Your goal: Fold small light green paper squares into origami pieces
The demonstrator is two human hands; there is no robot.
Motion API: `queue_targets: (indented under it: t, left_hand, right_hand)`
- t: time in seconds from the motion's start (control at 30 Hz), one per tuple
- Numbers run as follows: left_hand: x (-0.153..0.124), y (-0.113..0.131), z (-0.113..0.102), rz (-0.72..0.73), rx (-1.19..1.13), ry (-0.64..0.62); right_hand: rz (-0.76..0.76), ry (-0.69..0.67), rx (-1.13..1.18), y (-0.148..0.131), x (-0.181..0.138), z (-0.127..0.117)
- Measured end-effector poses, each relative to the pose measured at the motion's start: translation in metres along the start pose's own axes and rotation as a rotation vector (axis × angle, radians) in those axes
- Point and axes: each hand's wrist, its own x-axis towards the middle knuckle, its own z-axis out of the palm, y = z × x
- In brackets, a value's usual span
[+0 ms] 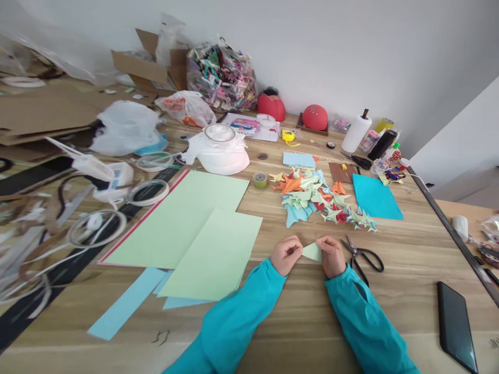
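A small pale green paper triangle (312,251) sat between the two hands, low over the wooden bench (405,291) a little in from its near edge. The left hand (286,254) pinched the triangle's left tip between thumb and fingers, and the right hand (332,255) pinched its right side, fingers curled over the paper; both arms wore teal sleeves (237,317). Just beside the right hand, toward the bench's right edge, lay black-handled scissors (360,256), blades pointing away from the person. Beyond the hands, toward the middle of the bench, was a heap of folded paper shapes (317,200) in green, blue, orange and red, with a blue paper sheet (376,197) touching its right side. Left of the hands lay large light green sheets (187,223), overlapping one another, with light blue strips (125,309) under them nearer the near edge. A dark phone (456,324) lay flat near the near right corner, well apart from the hands. Tape rolls (148,192) and clutter filled the left side, and a white paper-towel roll (356,132) stood toward the far right corner.
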Motion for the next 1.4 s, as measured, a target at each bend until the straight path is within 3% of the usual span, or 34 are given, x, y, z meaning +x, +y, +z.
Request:
queue_targets:
  t: [0.37,0.53,1.03,1.4]
  left_hand:
    - [0.003,0.006,-0.005,-0.139,-0.257,0.195]
    - [0.001,0.006,-0.001,-0.169,-0.313,0.161]
    - [-0.001,-0.002,0.007,-0.176,-0.188,0.048]
    - [0.003,0.005,0.004,-0.258,-0.354,0.159]
  right_hand:
    - [0.017,0.101,0.139,-0.007,0.005,-0.004]
    - [-0.011,0.073,0.094,-0.006,0.002,0.000]
    - [-0.039,0.048,0.082,-0.001,0.002,0.000]
    - [-0.088,-0.057,0.022,-0.004,-0.001,0.006]
